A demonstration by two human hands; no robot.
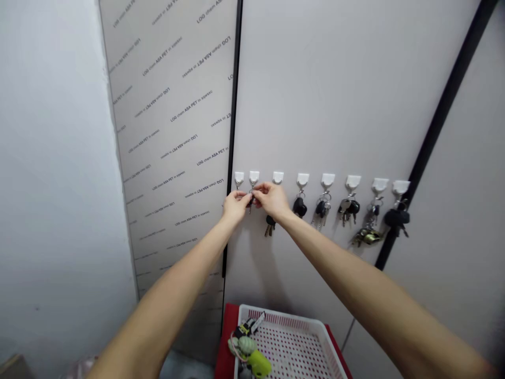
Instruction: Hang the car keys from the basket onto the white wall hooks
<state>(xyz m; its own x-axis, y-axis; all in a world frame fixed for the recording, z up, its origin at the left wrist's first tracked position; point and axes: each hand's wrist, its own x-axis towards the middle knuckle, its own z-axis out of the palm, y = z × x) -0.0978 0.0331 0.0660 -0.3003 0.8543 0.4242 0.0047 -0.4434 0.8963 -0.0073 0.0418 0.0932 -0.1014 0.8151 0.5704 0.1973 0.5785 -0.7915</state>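
Key ring point(250, 201), small and dark, pinched between both hands just below the second white hook point(254, 177). Left hand point(235, 206) and right hand point(271, 200) closed on it, fingertips meeting. More keys point(300, 207) hang toward 3 o'clock; tray point(276, 310) at 6 o'clock.

Across the grey wall panel point(169, 131) at my eleven o'clock, I read "LOG cham ASA PET in sqwsxc", printed over and over in slanting dark rows, some of them upside down. The lettering runs down to about my nine o'clock. A small white tag point(257, 322) at my six o'clock, in the white basket point(284, 316), shows nothing I can read.
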